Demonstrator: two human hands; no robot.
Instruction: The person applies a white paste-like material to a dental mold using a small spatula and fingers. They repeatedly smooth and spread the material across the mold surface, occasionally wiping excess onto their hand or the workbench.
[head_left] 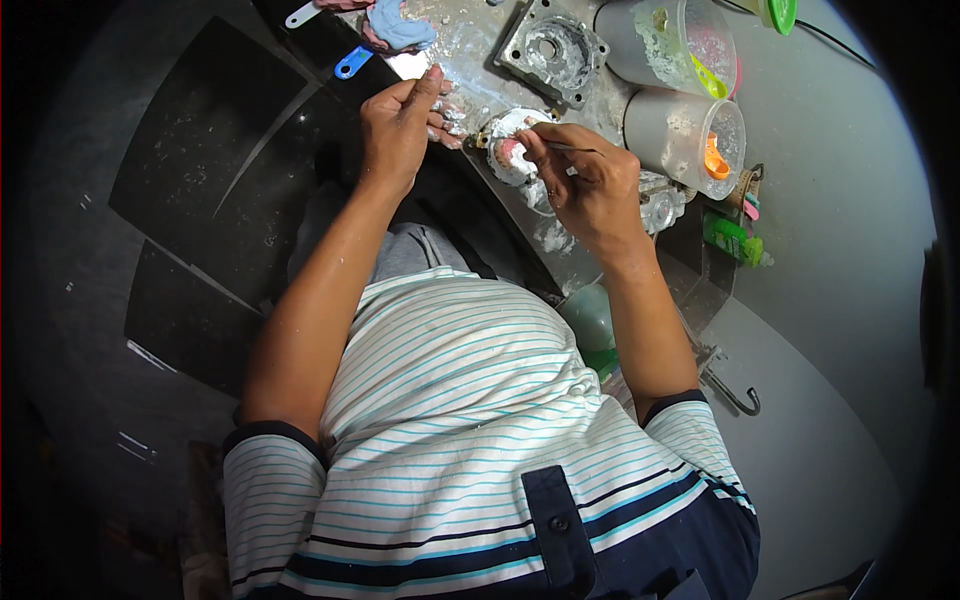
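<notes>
Worked over a grey worktop (pixel 475 50) smeared with white, both bare hands close together at its near edge. Pinched a thin tool (pixel 580 150) between the thumb and fingers of the right hand (pixel 597 185), its shaft crossing the fingers. Could not make out the working end, nor tell contact from a small gap at the round white-coated piece (pixel 516 170). Saw that piece near the edge of the worktop, between the two hands, with a pink patch on its face. Held the left hand (pixel 400 120) just to the left of it, thumb raised beside the forefinger, the other fingers bent and dusted with white. Could not tell whether grasping or touching anything with those fingers.

Saw beyond the piece a metal block (pixel 550 50) with a round hollow, and to the right two cloudy tubs: a farther tub (pixel 640 45) with a yellow-green scoop (pixel 710 77), and a nearer tub (pixel 665 135) with an orange scoop (pixel 716 160). Noticed a green bottle (pixel 730 238) below these, and, past the left hand, a blue handle (pixel 353 63) beside a blue lump (pixel 400 28).
</notes>
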